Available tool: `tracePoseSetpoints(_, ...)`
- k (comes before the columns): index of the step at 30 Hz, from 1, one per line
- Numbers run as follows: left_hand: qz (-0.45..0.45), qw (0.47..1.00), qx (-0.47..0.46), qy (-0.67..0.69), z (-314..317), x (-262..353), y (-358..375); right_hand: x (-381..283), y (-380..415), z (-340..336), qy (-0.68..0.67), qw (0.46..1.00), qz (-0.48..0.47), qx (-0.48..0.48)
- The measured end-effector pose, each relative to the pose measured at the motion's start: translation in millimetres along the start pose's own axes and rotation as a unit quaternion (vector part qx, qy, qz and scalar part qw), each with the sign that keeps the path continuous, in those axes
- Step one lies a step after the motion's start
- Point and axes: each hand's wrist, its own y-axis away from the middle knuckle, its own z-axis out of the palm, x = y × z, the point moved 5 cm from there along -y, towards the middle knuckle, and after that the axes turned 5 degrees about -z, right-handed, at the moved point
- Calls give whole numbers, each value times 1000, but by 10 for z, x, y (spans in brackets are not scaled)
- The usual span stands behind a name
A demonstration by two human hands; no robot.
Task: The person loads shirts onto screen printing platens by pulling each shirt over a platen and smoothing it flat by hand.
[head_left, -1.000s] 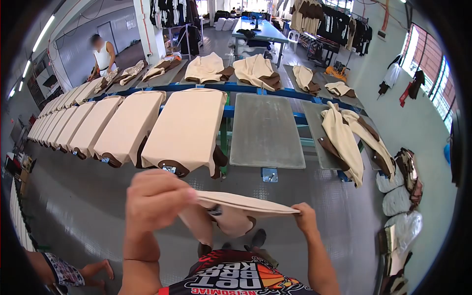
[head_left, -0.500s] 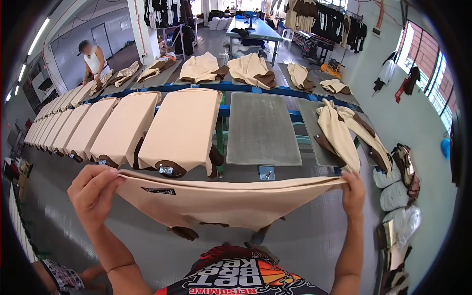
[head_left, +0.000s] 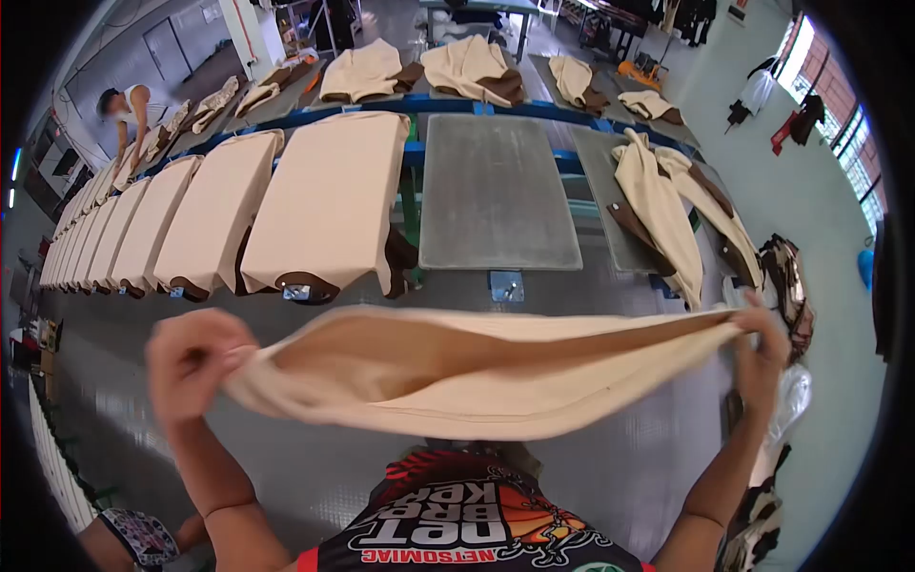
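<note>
A cream garment (head_left: 496, 381) is stretched between my two hands, its edge spread into a wide opening. My left hand (head_left: 198, 367) pinches its left end and is somewhat blurred. At the right end my right hand (head_left: 761, 343) has its fingers closed on the cloth. Beyond the garment stands a bare grey board (head_left: 498, 195) with a metal bracket (head_left: 507, 286) at its near end. Left of that board, a cream garment with brown trim (head_left: 329, 195) lies stretched flat over another board.
More dressed boards (head_left: 214, 210) run off to the left. Loose cream and brown garments (head_left: 658, 205) lie on boards at the right. A person (head_left: 135, 107) leans over the far left boards. Part of another person (head_left: 138, 539) shows at the lower left.
The garment's edge has opened wide, and its printed label is out of sight. My right hand has moved right. The view has tilted down, and the far person leans lower.
</note>
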Motion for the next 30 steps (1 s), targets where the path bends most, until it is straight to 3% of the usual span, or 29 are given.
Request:
tracePoseSetpoints(1, -112, 992, -57, 4, 204, -381, 32, 233, 148, 214, 66, 992, 54, -96)
tracePoseSetpoints(2, -220, 969, -112, 6, 394, -799, 110, 423, 309, 448, 48, 980, 119, -153)
tracePoseSetpoints(3, -266, 951, -160, 2, 614, -1154, 250, 624, 520, 717, 31, 960, 183, -208)
tracePoseSetpoints(4, -302, 933, -195, -23, 853, -1358, 344, 813, 784, 1002, 25, 948, 173, -264)
tracePoseSetpoints(7, -175, 934, -238, -198, 1568, -1877, 491, 1301, 1485, 1744, 65, 918, 173, -351)
tracePoseSetpoints(11, -86, 917, -205, -332, 2210, -2644, 413, 1749, 1513, 2296, 185, 925, 90, -320)
tracePoseSetpoints(13, -221, 909, -277, -219, 2407, -3145, 179, 2101, 1391, 2541, 215, 925, 65, -307)
tracePoseSetpoints(15, -306, 893, -282, -170, 2405, -3237, -227, 2614, 1214, 2815, 112, 912, 213, -332)
tracePoseSetpoints(16, -484, 829, -267, -78, 2388, -3428, -336, 2895, 1054, 2950, 39, 937, 185, -293)
tracePoseSetpoints(18, -455, 874, -166, 44, 2241, -3229, -768, 3150, 646, 3023, -39, 954, 157, -253)
tracePoseSetpoints(19, -452, 880, -110, 100, 2214, -3191, -908, 3082, 357, 2933, -117, 931, 260, -229)
tracePoseSetpoints(20, -454, 878, -111, 98, 2210, -3242, -958, 3067, 251, 2888, -191, 891, 359, -201)
tracePoseSetpoints(21, -474, 867, -91, 122, 2179, -3331, -946, 3149, 307, 2943, -193, 889, 360, -205)
tracePoseSetpoints(22, -493, 854, -71, 147, 2184, -3393, -920, 3242, 356, 3034, -137, 915, 304, -228)
tracePoseSetpoints(23, -495, 854, -70, 146, 2229, -3422, -863, 3325, 386, 3131, -79, 935, 244, -245)
tracePoseSetpoints(25, -484, 855, -160, -93, 2319, -3471, -647, 3305, 498, 3215, -77, 928, 237, -278)
tracePoseSetpoints(27, -491, 858, -144, -51, 2364, -3552, -685, 3289, 499, 3317, -53, 888, 300, -345)
tracePoseSetpoints(28, -450, 884, -113, -53, 2315, -3544, -799, 3317, 402, 3297, -75, 881, 329, -331)
tracePoseSetpoints(29, -412, 906, -83, -54, 2246, -3534, -880, 3358, 261, 3283, -77, 880, 330, -334)
tracePoseSetpoints(30, -368, 921, -115, -54, 2161, -3438, -1123, 3406, 35, 3248, -61, 907, 294, -296)
